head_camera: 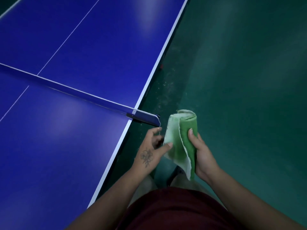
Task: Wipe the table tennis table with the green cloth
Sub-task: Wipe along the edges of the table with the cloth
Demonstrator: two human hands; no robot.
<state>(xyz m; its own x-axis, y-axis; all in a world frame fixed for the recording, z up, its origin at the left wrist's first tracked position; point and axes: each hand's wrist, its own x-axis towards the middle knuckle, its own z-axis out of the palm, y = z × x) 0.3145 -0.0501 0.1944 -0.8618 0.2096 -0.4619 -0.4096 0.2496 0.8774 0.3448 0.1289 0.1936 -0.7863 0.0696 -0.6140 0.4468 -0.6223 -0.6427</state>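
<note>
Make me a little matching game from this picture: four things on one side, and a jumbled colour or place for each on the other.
Things:
1. green cloth
2. table tennis table
3. net
4. floor

Descriptions:
A. dark green, dusty near the table
B. stretched across the blue top
C. gripped by the right hand
D. blue with white lines

Pairs: 1-C, 2-D, 3-B, 4-A.

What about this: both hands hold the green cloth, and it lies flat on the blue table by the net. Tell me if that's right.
One thing is wrong. The left hand and right hand do hold the green cloth near the net, but the head view shows it off the table tennis table, held up over the green floor.
</note>
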